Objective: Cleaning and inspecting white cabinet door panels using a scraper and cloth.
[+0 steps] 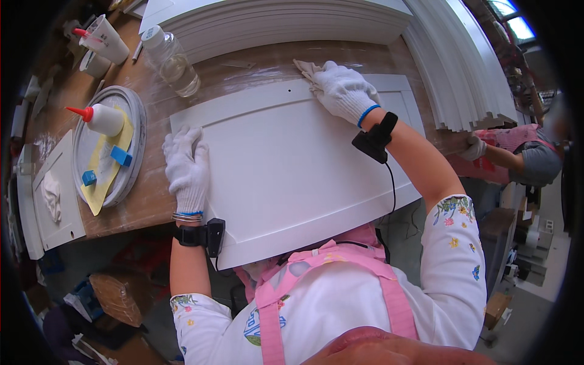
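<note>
A: Where's the white panel (pixel 292 170)?

B: Flat on the worktop (pixel 156 176), before the person, its near edge seeming to jut past the worktop's.

A: How would it handle?

B: Stiff, I'd judge, and fairly light, with a smooth face that could slip or scratch. Best held by its left and right edges, using both hands.

A: And the fingers now?

B: The gloved right hand (pixel 345 91) has its fingers bunched on a beige cloth (pixel 308 71) at the far edge. The gloved left hand (pixel 187 161) lies over the left edge; whether its fingers clench underneath, I can't tell.

A: Farther out?

B: Left, a round lid (pixel 137 149) carrying a red-tipped squeeze bottle (pixel 106 120); far left, a clear bottle (pixel 179 73); far side, stacked white boards (pixel 280 27).
</note>
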`<state>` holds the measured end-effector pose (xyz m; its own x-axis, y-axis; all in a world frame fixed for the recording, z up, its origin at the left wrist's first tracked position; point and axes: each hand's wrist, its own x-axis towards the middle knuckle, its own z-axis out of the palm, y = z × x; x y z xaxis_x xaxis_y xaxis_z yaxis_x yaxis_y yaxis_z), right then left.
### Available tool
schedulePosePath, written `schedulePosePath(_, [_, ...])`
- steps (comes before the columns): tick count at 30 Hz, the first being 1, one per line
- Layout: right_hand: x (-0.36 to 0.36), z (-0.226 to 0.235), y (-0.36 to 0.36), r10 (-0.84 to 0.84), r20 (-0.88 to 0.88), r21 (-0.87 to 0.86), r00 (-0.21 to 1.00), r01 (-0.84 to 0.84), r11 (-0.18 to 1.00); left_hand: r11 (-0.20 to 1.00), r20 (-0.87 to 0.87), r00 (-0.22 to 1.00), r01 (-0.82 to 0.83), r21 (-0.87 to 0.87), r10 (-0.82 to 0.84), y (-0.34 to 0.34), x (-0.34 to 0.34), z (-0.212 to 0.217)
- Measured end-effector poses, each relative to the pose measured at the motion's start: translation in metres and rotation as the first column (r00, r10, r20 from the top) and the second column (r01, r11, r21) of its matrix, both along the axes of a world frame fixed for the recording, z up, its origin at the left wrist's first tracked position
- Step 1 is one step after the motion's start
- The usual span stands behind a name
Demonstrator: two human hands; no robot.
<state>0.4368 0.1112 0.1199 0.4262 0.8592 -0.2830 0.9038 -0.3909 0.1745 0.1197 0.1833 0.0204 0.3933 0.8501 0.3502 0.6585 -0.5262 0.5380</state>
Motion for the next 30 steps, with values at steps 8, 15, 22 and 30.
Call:
schedulePosePath(8, [0.018, 0.002, -0.01, 0.059, 0.023, -0.037, 0.998, -0.058, 0.998, 1.0, 0.031, 1.0, -0.001, -0.023, 0.002, -0.003, 0.002, 0.002])
schedulePosePath(15, [0.002, -0.005, -0.003, 0.077, -0.092, 0.024, 0.993, -0.075, 0.997, 1.0, 0.034, 0.999, 0.013, -0.028, -0.012, 0.0, -0.009, 0.003])
schedulePosePath(22, [0.067, -0.024, -0.018, -0.295, -0.148, 0.15, 0.944, 0.317, 0.937, 0.991, 0.158, 0.987, 0.041, -0.129, -0.02, -0.006, 0.002, 0.012])
schedulePosePath(30, [-0.134, -0.03, 0.082, 0.39, -0.285, 0.324, 0.875, -0.295, 0.899, 0.991, 0.205, 0.979, 0.026, -0.129, 0.001, -0.001, -0.003, 0.001])
